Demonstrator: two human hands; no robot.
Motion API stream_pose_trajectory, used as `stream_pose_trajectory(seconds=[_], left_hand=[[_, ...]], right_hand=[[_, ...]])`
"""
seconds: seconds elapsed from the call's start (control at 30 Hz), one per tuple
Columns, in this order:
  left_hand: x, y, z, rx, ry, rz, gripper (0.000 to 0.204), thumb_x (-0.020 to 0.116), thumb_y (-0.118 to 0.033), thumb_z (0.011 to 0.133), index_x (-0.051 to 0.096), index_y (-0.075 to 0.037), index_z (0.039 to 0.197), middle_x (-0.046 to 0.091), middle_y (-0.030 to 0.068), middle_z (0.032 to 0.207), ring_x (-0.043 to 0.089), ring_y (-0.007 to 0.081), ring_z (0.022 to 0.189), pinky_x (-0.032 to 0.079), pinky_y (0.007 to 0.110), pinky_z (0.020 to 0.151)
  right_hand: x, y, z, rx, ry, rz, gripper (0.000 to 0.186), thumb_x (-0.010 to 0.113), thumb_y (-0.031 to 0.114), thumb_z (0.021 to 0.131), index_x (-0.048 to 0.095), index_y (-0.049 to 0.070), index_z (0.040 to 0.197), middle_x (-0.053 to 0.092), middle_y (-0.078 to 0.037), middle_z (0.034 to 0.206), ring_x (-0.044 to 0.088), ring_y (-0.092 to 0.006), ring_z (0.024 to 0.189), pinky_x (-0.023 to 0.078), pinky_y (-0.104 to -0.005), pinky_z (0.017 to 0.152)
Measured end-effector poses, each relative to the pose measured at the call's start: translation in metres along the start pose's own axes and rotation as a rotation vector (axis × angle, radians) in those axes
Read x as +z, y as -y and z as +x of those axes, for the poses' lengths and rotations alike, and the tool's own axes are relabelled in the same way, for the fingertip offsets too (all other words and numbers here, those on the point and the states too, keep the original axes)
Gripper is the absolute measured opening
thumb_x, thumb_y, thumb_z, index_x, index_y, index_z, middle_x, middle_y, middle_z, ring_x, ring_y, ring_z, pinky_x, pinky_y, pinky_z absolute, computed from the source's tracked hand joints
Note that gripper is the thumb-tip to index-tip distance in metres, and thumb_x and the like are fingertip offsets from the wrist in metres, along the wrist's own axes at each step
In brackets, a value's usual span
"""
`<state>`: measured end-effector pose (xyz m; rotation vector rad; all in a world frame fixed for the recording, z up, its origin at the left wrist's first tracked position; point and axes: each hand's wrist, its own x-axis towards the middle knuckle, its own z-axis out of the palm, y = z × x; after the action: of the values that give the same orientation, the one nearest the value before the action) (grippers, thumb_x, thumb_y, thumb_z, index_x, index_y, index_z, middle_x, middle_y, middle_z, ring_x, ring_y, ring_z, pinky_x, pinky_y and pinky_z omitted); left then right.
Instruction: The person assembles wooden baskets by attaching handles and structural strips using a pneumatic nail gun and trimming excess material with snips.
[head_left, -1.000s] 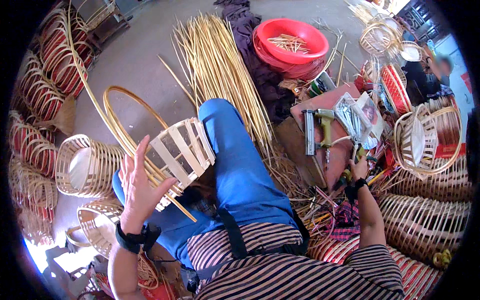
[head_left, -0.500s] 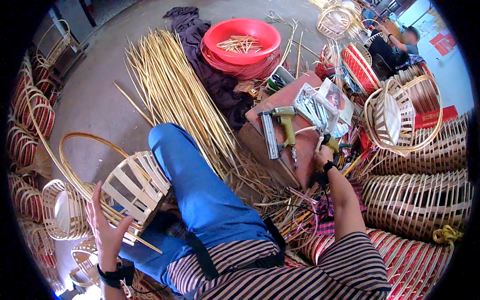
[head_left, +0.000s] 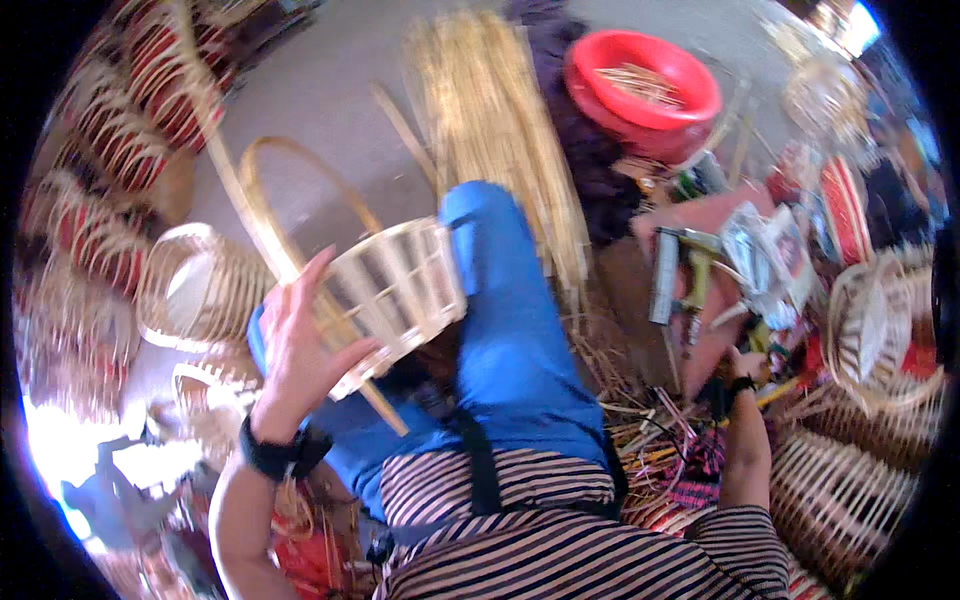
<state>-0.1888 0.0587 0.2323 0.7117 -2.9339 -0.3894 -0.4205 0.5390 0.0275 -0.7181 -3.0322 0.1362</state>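
A pale woven bamboo basket (head_left: 395,285) with flat upright slats lies tilted against my blue-clad thigh. A curved cane handle (head_left: 315,165) arches over it. My left hand (head_left: 305,335) rests at its near side, open, with fingers stretched and thumb apart. A long bamboo strip (head_left: 235,180) passes by this palm and comes out below the thumb. On the right, my right hand (head_left: 748,368) is closed at the edge of a reddish board (head_left: 660,215), round what looks like a second olive-green nail gun; blur hides its details. Another nail gun (head_left: 697,280) lies on the board.
Ahead, a bundle of thin bamboo sticks (head_left: 490,110) lies beside dark cloth (head_left: 585,150). A red basin (head_left: 640,75) holds short sticks. Stacked baskets (head_left: 840,490) crowd the right, and more baskets (head_left: 195,290) stand on the left. Bamboo scraps (head_left: 610,360) litter the floor by the board.
The view has swung left and blurred, so the scene sits further right. My left hand is nearer the basket's slats. My right hand stays by the board's edge.
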Motion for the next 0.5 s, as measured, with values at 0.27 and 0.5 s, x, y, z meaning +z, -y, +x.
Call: stream_pose_trajectory(seconds=[0.27, 0.5], left_hand=[[0.012, -0.004, 0.007, 0.056, -0.039, -0.042, 0.081, 0.07, -0.031, 0.052, 0.03, -0.016, 0.12, 0.043, 0.0139, 0.089, 0.039, 0.0299, 0.088, 0.03, 0.039, 0.077], [0.023, -0.006, 0.01, 0.077, -0.056, -0.085, 0.08, 0.07, -0.029, 0.052, 0.029, -0.015, 0.119, 0.041, 0.0136, 0.087, 0.039, 0.0291, 0.087, 0.029, 0.041, 0.077]], right_hand=[[-0.042, 0.001, 0.004, -0.208, 0.249, 0.501, 0.043, 0.058, 0.016, 0.063, 0.044, -0.001, 0.1, 0.054, -0.016, 0.092, 0.052, -0.0252, 0.084, 0.04, -0.0319, 0.073], [-0.145, 0.102, -0.097, -0.674, 0.87, 0.763, 0.048, 0.058, 0.007, 0.062, 0.041, -0.001, 0.106, 0.054, -0.014, 0.095, 0.053, -0.0215, 0.086, 0.04, -0.0293, 0.075]])
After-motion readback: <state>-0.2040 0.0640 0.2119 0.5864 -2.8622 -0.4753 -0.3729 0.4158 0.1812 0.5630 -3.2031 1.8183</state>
